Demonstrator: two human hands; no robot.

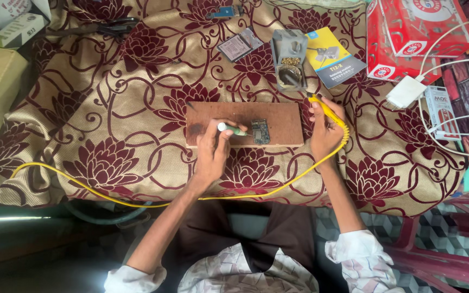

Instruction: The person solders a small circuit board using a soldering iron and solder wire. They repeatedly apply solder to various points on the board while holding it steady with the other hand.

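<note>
We see left hand (211,154) grasping green tool (233,129) at circuit board (260,131) on wooden block (243,124); right hand (325,130) clenching yellow soldering iron (327,111).

Wooden board (278,116) on a floral-clothed table (109,108), carrying a small circuit board (260,131). Left hand (211,154): grip closed on a green-tipped tool (233,129) touching the circuit board. Right hand (325,130): grip closed on a yellow soldering iron (324,107), yellow cable (82,184) trailing. Grey iron stand (289,58) behind.

Things lying around on our table

We see a red cardboard box (408,32), a white charger block (406,91), and a grey metal tip-cleaner stand (289,58).
</note>
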